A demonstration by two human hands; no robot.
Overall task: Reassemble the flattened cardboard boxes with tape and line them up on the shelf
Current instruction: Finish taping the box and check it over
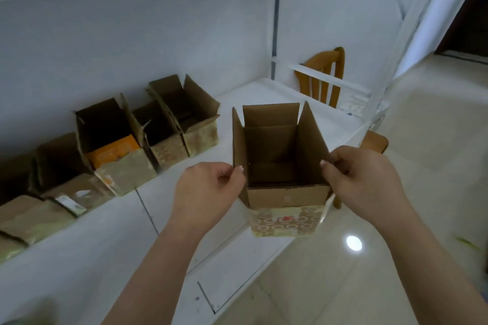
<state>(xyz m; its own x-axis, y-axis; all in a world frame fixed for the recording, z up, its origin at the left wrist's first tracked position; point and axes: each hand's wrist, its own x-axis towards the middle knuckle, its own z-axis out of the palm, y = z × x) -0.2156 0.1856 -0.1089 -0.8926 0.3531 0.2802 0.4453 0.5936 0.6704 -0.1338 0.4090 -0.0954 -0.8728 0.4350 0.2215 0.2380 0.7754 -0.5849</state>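
I hold an upright cardboard box (pixel 280 155) with its top flaps open, above the front edge of the white shelf (pixel 253 97). Patterned tape wraps its lower front. My left hand (pixel 208 192) pinches the box's left flap. My right hand (pixel 364 179) pinches the right flap. A row of several assembled open boxes (pixel 169 124) stands along the shelf's back wall to the left, ending with the box nearest the middle.
A wooden chair (pixel 327 74) stands behind the shelf's right end. The shelf frame's white post (pixel 396 60) rises at the right. A glossy tiled floor (pixel 369 258) lies below and to the right. Bare shelf surface lies right of the last box.
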